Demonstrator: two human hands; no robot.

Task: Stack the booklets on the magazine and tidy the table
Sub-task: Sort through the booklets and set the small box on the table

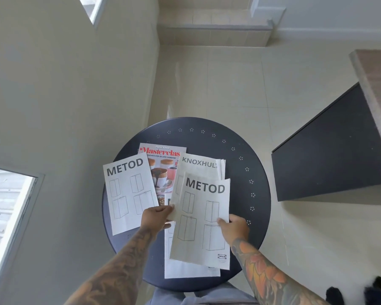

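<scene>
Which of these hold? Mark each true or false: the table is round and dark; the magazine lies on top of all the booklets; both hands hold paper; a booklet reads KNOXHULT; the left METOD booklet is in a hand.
1. Round dark table: true.
2. Magazine on top: false; booklets overlap its edges.
3. Both hands hold paper: true; left hand and right hand grip the METOD booklet and the sheets under it.
4. KNOXHULT booklet: true.
5. Left METOD booklet held: false; it lies flat on the table.

Booklets scattered over magazine
</scene>
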